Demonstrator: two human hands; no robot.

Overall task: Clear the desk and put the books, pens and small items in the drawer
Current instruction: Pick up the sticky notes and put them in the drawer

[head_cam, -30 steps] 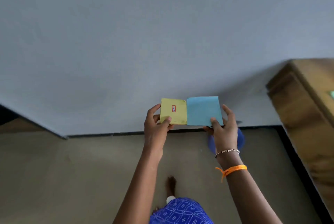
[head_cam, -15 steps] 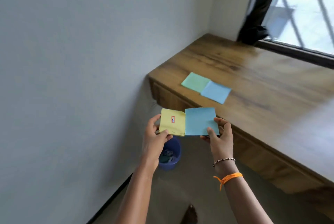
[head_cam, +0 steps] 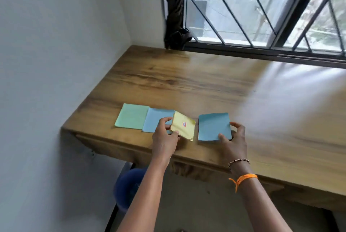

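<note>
My left hand (head_cam: 164, 137) pinches a yellow note pad (head_cam: 183, 126) with a small red mark, held tilted above the wooden desk (head_cam: 187, 82). My right hand (head_cam: 233, 141) pinches a blue note pad (head_cam: 213, 128) by its near right corner, just right of the yellow one. A green pad (head_cam: 131, 116) and a second blue pad (head_cam: 157, 121) lie flat on the desk near its left front corner, partly behind my left hand. No drawer front is clearly visible.
A white wall runs along the desk's left side. A barred window (head_cam: 262, 7) and a bunched dark curtain (head_cam: 174, 16) stand behind the desk. A blue bin (head_cam: 127, 186) sits on the floor under the left front corner.
The view swung from the wall and floor up to the desk. My hands carried the yellow and blue pads over the desk's front edge and pulled them slightly apart.
</note>
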